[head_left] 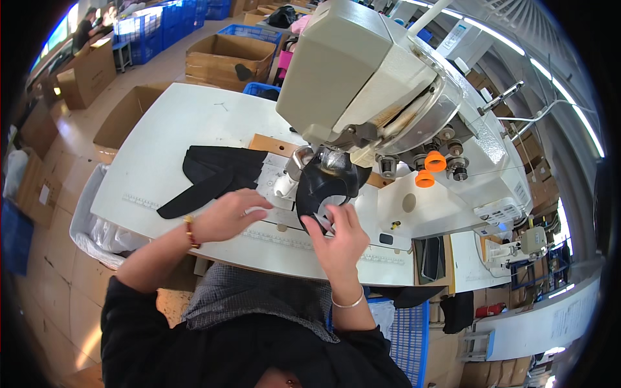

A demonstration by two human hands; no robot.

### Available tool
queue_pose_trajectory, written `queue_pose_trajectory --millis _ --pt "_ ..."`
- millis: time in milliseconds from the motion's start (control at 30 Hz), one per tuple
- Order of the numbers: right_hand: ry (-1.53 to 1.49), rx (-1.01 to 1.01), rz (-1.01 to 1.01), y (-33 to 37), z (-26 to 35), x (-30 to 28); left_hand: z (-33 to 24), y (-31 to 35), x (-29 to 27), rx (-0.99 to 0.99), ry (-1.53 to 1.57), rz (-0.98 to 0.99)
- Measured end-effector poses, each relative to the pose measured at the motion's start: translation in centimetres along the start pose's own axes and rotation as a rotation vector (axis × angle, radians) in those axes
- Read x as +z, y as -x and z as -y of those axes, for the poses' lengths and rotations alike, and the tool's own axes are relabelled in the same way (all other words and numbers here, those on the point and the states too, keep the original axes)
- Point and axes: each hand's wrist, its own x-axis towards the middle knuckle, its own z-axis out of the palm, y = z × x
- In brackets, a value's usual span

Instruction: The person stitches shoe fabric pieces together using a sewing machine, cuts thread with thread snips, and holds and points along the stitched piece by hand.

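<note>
A black curved piece, apparently a shaped cup or cap part, sits under the head of a sewing machine. My right hand is closed at its near edge, thumb and fingers pinching there beside a pale patch. What that patch is I cannot make out. My left hand hovers over the table to the left, its fingers stretched out and thumb apart, holding nothing. Just beyond it lie several flat black fabric pieces, overlapping beside the machine's metal plate.
The white table has a ruler strip along its front. Orange tension knobs stick out at the machine's right. A white bin stands at the left, a blue crate below right. Cardboard boxes stand behind.
</note>
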Motion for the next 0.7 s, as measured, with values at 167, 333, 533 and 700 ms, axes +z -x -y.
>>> queue_pose_trajectory --millis 167,333,533,700 --pt "-0.216 0.183 0.143 -0.8 -2.4 2.0 -0.2 -3.8 4.8 -0.252 0.209 0.076" --pt "-0.229 0.191 0.256 4.7 -4.1 -3.1 -2.6 -5.6 6.6 -0.198 0.933 0.069" --pt "-0.069 0.101 0.327 6.2 -5.2 -7.1 -4.8 -8.3 6.7 -0.174 1.682 -0.013" --pt "0.266 0.129 0.434 3.7 -7.5 -12.7 -4.2 -8.0 1.1 -0.466 1.146 -0.046"
